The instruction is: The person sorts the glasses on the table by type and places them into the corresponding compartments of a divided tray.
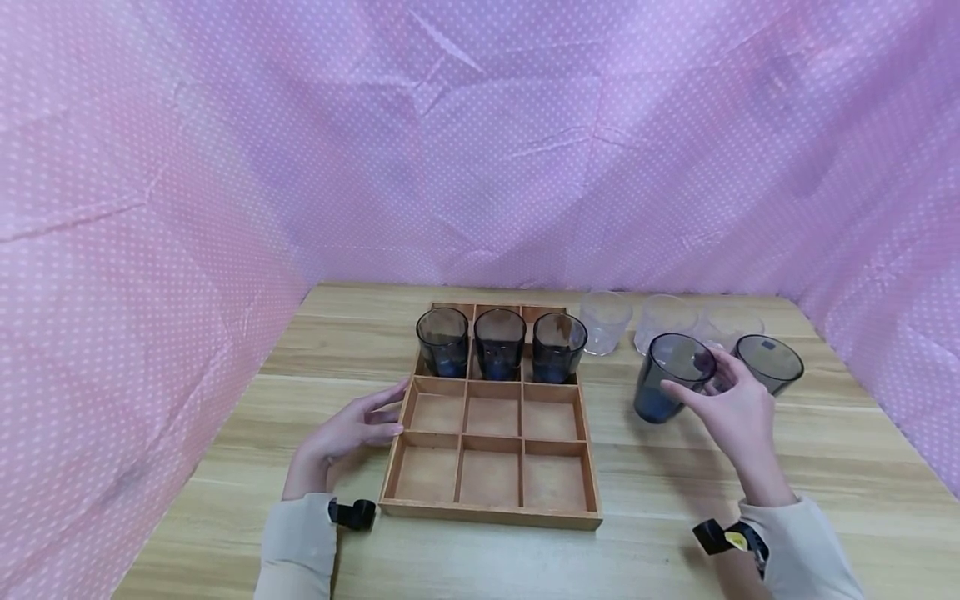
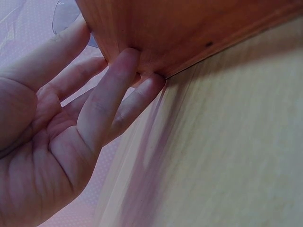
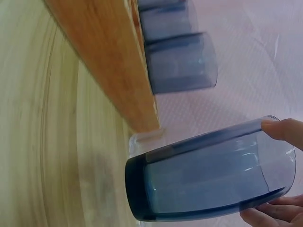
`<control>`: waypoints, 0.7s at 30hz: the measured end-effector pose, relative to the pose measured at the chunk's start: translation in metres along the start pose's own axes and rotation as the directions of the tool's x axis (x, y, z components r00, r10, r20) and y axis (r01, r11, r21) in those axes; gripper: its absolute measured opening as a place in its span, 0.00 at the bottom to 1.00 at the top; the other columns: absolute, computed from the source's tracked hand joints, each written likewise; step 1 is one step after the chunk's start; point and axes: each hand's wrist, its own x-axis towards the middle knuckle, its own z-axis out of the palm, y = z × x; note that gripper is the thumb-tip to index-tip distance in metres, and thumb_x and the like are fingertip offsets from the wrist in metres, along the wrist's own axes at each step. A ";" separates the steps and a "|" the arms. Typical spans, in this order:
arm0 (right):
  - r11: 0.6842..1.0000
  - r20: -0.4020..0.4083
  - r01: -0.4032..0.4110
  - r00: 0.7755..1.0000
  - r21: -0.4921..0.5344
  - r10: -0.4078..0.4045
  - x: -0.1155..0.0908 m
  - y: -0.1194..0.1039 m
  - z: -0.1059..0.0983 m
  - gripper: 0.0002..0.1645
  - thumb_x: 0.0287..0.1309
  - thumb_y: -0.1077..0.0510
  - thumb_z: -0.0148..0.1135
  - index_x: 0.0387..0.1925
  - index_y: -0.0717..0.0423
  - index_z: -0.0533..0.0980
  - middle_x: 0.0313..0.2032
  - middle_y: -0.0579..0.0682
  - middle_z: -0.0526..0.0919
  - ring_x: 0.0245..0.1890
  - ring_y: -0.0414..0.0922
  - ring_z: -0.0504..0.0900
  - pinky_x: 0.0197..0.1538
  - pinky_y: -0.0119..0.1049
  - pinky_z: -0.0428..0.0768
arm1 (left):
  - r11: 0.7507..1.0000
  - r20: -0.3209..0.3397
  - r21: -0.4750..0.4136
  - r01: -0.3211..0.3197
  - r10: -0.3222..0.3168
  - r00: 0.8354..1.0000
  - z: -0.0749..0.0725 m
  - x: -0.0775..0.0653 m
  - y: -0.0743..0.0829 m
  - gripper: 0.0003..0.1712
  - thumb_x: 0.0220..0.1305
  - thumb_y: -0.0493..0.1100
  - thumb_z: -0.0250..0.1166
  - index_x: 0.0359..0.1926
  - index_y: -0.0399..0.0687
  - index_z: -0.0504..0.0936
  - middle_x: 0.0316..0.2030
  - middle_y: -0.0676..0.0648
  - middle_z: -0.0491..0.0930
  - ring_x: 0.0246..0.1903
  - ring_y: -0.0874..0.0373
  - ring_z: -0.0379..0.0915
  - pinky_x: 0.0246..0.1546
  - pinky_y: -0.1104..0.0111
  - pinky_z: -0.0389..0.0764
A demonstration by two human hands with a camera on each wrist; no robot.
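My right hand [image 1: 735, 412] grips a smoky dark glass [image 1: 663, 392] near its rim, thumb on one side and fingers on the other. In the right wrist view the held glass [image 3: 208, 175] is tilted, its thick base off the table. A wooden tray with compartments [image 1: 491, 515] lies to the left. Three more dark glasses, left [image 1: 442, 346], middle [image 1: 499, 346] and right [image 1: 558, 350], stand in one of its back rows. My left hand [image 1: 356, 429] touches the tray's left side with extended fingers; the left wrist view shows fingertips on its wooden wall [image 2: 156, 38].
Another dark glass [image 1: 771, 362] stands just beyond my right hand. Three clear glasses, left [image 1: 603, 321], middle [image 1: 663, 317] and right [image 1: 731, 321], line the back right of the wooden table [image 1: 645, 550]. A pink dotted cloth [image 1: 480, 167] hangs behind and at both sides.
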 end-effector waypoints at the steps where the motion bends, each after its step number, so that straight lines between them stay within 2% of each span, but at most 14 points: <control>1: 1.000 0.003 0.014 1.000 -0.008 -0.014 -0.002 -0.002 0.000 0.52 0.43 0.45 0.78 0.67 0.58 0.66 0.60 0.61 0.77 0.57 0.59 0.78 0.37 0.05 0.69 | 1.000 0.000 0.002 -0.002 0.002 1.000 0.000 0.000 0.000 0.45 0.66 0.41 0.62 0.76 0.45 0.48 0.76 0.37 0.40 0.70 0.30 0.49 0.62 0.57 0.76; 4: 0.998 0.027 0.055 0.998 -0.020 -0.055 -0.011 -0.008 0.001 0.51 0.43 0.44 0.78 0.66 0.59 0.67 0.59 0.61 0.78 0.56 0.60 0.79 0.36 0.04 0.68 | 1.000 0.003 0.002 -0.007 0.007 1.000 -0.001 0.001 -0.001 0.45 0.66 0.41 0.62 0.76 0.45 0.48 0.76 0.37 0.40 0.70 0.30 0.49 0.62 0.57 0.75; 9: 0.994 0.079 0.097 0.992 0.056 -0.101 -0.024 -0.018 0.005 0.49 0.44 0.47 0.78 0.65 0.61 0.67 0.59 0.64 0.77 0.58 0.60 0.78 0.40 0.08 0.74 | 1.000 0.013 0.007 -0.009 0.009 1.000 -0.001 0.002 -0.001 0.44 0.66 0.41 0.62 0.76 0.45 0.47 0.76 0.37 0.39 0.70 0.30 0.50 0.61 0.58 0.76; 10: 0.992 0.082 0.101 0.991 0.072 -0.107 -0.026 -0.019 0.007 0.49 0.44 0.48 0.78 0.65 0.61 0.68 0.59 0.63 0.78 0.58 0.57 0.78 0.41 0.09 0.75 | 1.000 0.012 0.006 -0.008 0.008 1.000 -0.001 0.002 -0.001 0.44 0.66 0.40 0.62 0.76 0.45 0.47 0.76 0.37 0.39 0.70 0.30 0.50 0.61 0.58 0.76; 12: 0.990 0.080 0.113 0.990 0.087 -0.120 -0.030 -0.023 0.010 0.47 0.43 0.48 0.79 0.64 0.59 0.69 0.58 0.61 0.79 0.56 0.44 0.81 0.43 0.09 0.75 | 1.000 0.009 0.007 -0.006 0.006 1.000 0.000 0.002 -0.001 0.44 0.66 0.40 0.62 0.76 0.45 0.48 0.76 0.38 0.39 0.70 0.30 0.49 0.61 0.58 0.76; 14: 0.987 0.077 0.130 0.988 0.093 -0.137 -0.034 -0.026 0.012 0.45 0.42 0.49 0.79 0.62 0.57 0.71 0.56 0.59 0.81 0.54 0.31 0.79 0.43 0.08 0.74 | 1.000 0.006 0.008 -0.003 0.003 1.000 0.000 0.003 0.000 0.44 0.66 0.40 0.62 0.76 0.46 0.48 0.76 0.38 0.39 0.70 0.30 0.49 0.62 0.57 0.76; 16: 0.983 0.078 0.147 0.985 0.106 -0.155 -0.036 -0.029 0.015 0.44 0.42 0.50 0.80 0.61 0.57 0.72 0.55 0.57 0.82 0.52 0.27 0.76 0.44 0.07 0.73 | 1.000 0.003 0.006 0.000 0.000 1.000 0.000 0.003 0.000 0.44 0.66 0.39 0.62 0.76 0.46 0.48 0.76 0.38 0.39 0.70 0.30 0.49 0.62 0.57 0.75; 17: 0.981 0.081 0.155 0.983 0.114 -0.164 -0.037 -0.031 0.016 0.44 0.41 0.50 0.80 0.61 0.57 0.72 0.55 0.58 0.82 0.53 0.29 0.77 0.44 0.07 0.72 | 1.000 0.001 0.006 0.002 -0.002 1.000 0.000 0.002 0.000 0.44 0.66 0.39 0.62 0.76 0.46 0.48 0.76 0.38 0.39 0.70 0.30 0.49 0.62 0.57 0.75; 21: 0.980 0.095 0.158 0.981 0.124 -0.171 -0.041 -0.039 0.017 0.46 0.41 0.51 0.80 0.62 0.58 0.71 0.56 0.59 0.81 0.59 0.51 0.77 0.43 0.06 0.72 | 1.000 0.000 0.002 -0.001 0.001 1.000 0.000 0.001 -0.001 0.45 0.66 0.40 0.62 0.76 0.45 0.47 0.76 0.37 0.39 0.70 0.30 0.49 0.62 0.58 0.75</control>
